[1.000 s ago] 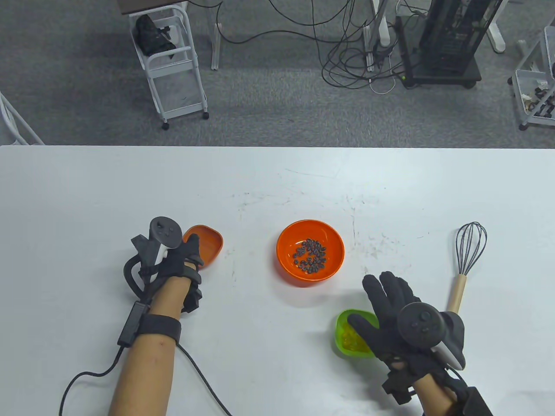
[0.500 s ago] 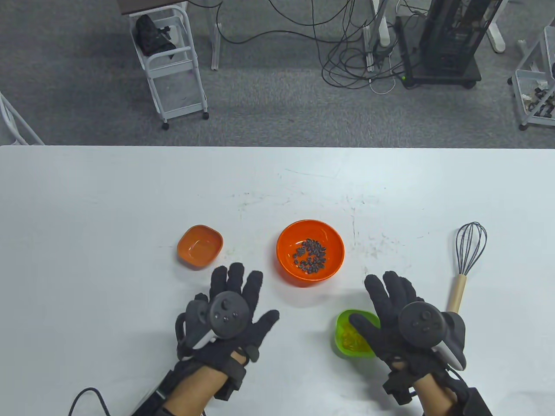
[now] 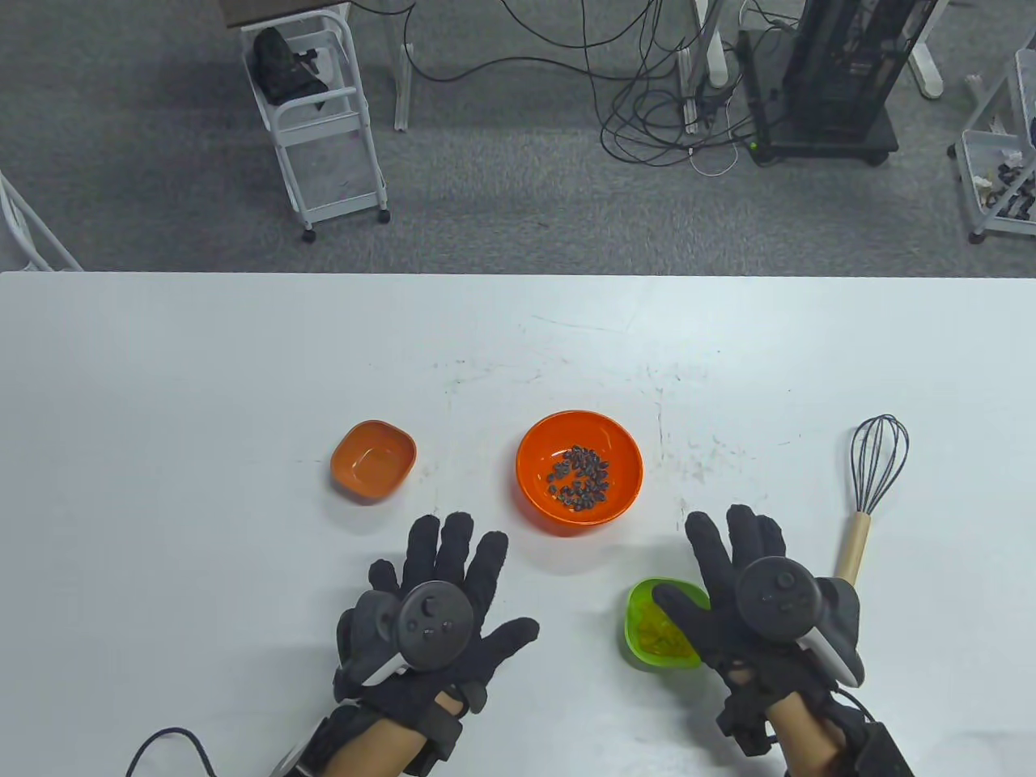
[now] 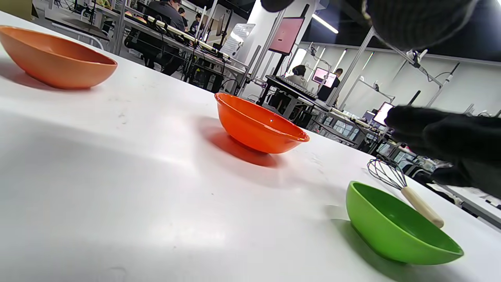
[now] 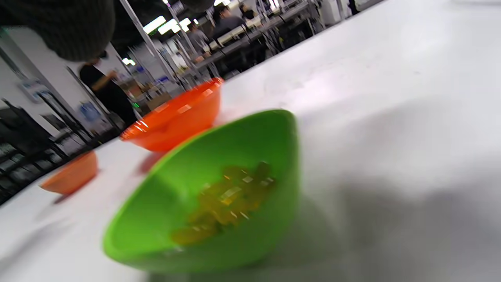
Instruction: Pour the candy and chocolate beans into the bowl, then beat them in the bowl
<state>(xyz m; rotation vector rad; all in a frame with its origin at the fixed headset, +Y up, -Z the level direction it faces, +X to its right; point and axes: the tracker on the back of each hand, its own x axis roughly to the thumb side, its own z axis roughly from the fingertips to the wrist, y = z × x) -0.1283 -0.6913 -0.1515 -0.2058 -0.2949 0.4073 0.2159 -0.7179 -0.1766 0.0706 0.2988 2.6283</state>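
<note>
The big orange bowl [image 3: 623, 469] [image 4: 258, 125] stands mid-table with dark chocolate beans [image 3: 578, 477] in it. A small orange dish [image 3: 373, 460] [image 4: 58, 62], with nothing in it, sits to its left. At the front right, the green bowl [image 3: 639, 639] [image 5: 250, 149] holds yellow candy [image 3: 655, 635] [image 5: 227, 199]. My right hand [image 3: 712, 566] is spread, its thumb reaching over the green bowl's rim and its fingers straight. My left hand [image 3: 453, 566] lies open and flat in front of the orange bowl, holding nothing.
A whisk [image 3: 870, 486] [image 4: 403, 184] with a wooden handle lies at the right, just beyond my right hand. The table's far edge [image 3: 518, 275] runs across the view, with carts and cables on the floor beyond.
My left hand let go of the small orange dish and moved right and nearer, now spread flat in front of the orange bowl. The right hand barely shifted.
</note>
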